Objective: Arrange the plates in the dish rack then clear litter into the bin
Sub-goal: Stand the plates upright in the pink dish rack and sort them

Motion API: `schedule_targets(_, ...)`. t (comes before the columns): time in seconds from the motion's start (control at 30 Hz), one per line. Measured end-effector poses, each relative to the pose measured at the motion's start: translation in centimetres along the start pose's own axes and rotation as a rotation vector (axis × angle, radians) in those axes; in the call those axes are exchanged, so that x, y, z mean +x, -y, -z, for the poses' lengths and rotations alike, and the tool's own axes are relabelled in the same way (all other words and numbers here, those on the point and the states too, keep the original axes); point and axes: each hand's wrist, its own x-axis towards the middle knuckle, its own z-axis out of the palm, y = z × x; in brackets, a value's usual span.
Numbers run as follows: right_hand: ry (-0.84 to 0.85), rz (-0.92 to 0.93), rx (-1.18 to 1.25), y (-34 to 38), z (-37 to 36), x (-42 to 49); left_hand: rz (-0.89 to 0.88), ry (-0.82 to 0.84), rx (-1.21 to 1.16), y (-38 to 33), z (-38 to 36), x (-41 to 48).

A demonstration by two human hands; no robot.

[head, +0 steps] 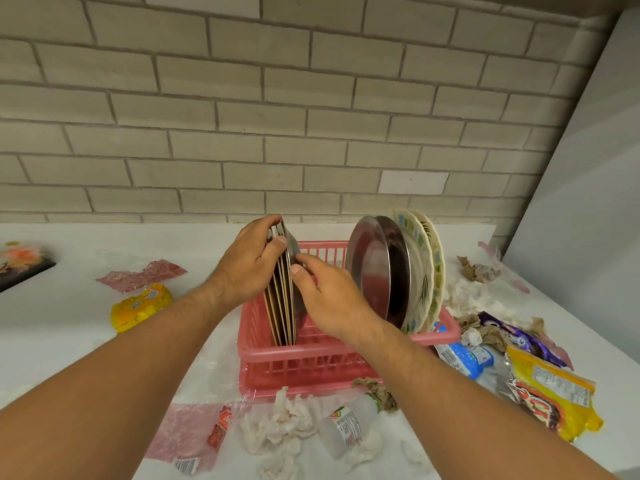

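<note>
A pink plastic dish rack stands on the white counter. At its left end a stack of several thin plates stands on edge. My left hand grips the top rim of that stack. My right hand presses its thumb and fingers against the stack's right face. At the right end of the rack two steel plates and two patterned cream plates lean upright. No bin is in view.
Litter lies around the rack: a yellow packet and a red wrapper at left, crumpled tissues and a small plastic bottle in front, purple, blue and yellow wrappers at right. A brick wall stands behind.
</note>
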Motion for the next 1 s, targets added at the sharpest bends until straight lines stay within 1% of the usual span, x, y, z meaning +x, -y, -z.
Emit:
schedule_targets(0.13, 0.037, 0.015, 0.006, 0.3, 0.5, -0.1, -0.035, 0.032, 0.080, 0.6, 0.4, 0.2)
schedule_targets(0.23, 0.042, 0.008, -0.056, 0.5, 0.7, 0.1, -0.052, 0.041, 0.110, 0.6, 0.5, 0.3)
schedule_targets(0.37, 0.034, -0.009, -0.241, 1.1, 0.8, 0.5, -0.067, 0.058, 0.147, 0.6, 0.3, 0.5)
schedule_targets(0.4, 0.039, 0.016, -0.339, 1.4, 0.9, 0.6, -0.063, 0.062, 0.153, 0.7, 0.3, 0.6)
schedule_targets(0.5, 0.093, 0.171, -0.703, 2.7, 0.9, 1.1, -0.059, 0.065, 0.166, 0.7, 0.2, 0.6)
schedule_targets(0.53, 0.115, 0.186, -0.771, 3.1, 1.0, 1.4, -0.063, 0.066, 0.168, 0.8, 0.2, 0.6)
schedule_targets(0.6, 0.136, 0.173, -0.823, 3.5, 1.1, 1.8, -0.068, 0.070, 0.170, 0.8, 0.3, 0.6)
schedule_targets(0.67, 0.138, 0.125, -0.821, 4.0, 1.3, 1.9, -0.069, 0.075, 0.170, 1.0, 0.4, 0.6)
schedule_targets(0.73, 0.113, 0.073, -0.807, 4.6, 2.0, 2.1, -0.073, 0.084, 0.176, 1.2, 0.4, 0.6)
schedule_targets(0.83, -0.009, -0.008, -0.771, 5.8, 3.5, 2.7, -0.061, 0.092, 0.170, 1.3, 0.4, 0.6)
schedule_targets(1.0, -0.120, -0.051, -0.891, 6.8, 7.2, 3.8, -0.048, 0.077, 0.186, 0.9, 0.6, 0.2)
